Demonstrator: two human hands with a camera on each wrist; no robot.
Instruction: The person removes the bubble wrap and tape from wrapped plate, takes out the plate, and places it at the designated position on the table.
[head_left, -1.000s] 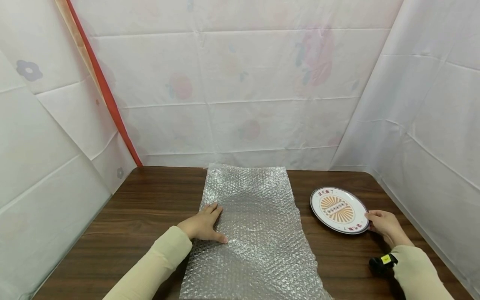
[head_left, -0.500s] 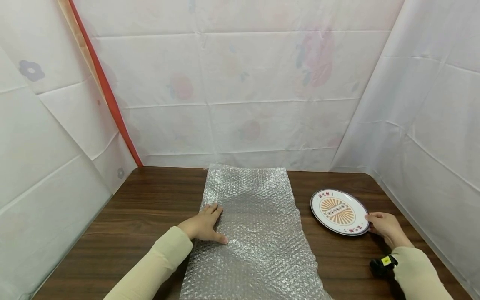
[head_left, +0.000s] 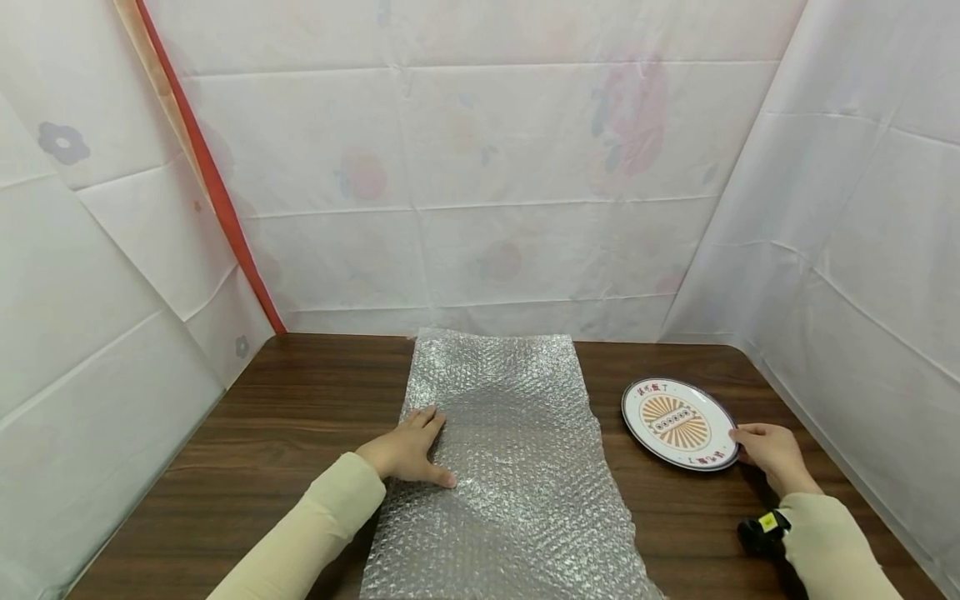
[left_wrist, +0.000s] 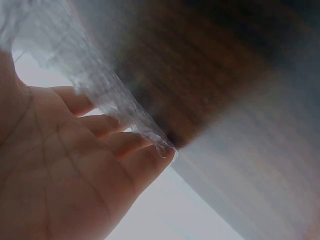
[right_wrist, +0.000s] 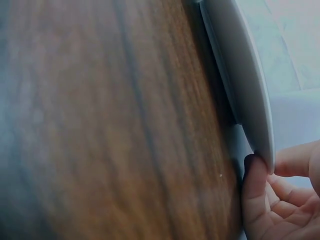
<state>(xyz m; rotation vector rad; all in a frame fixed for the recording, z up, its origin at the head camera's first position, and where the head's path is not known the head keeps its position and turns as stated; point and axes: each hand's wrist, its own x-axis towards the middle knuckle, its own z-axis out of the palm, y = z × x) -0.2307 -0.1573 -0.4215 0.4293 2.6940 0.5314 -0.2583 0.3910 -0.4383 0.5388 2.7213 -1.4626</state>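
A long sheet of bubble wrap [head_left: 517,450] lies over the middle of the table. On its left edge rests my left hand [head_left: 408,448], fingers spread and palm down. In the left wrist view the fingertips of that hand [left_wrist: 75,150] meet the rim of the wrap [left_wrist: 120,95]. To the right sits a white plate [head_left: 678,423] with an orange sunburst, red characters and a dark rim. My right hand [head_left: 772,454] pinches the plate's right rim between thumb and fingers. From the right wrist view, the plate's underside [right_wrist: 240,65] shows close over the wood, with a finger beneath the rim.
The dark wooden table [head_left: 300,400] shows bare wood left of the wrap. White patterned sheets [head_left: 480,192] stand as walls behind and on both sides, with a red strip [head_left: 213,183] at the left corner. A black wrist device [head_left: 761,533] is at the right sleeve.
The plate sits very slightly lower in the head view than one second ago. Both hands hold nearly the same place, and the bubble wrap stays put.
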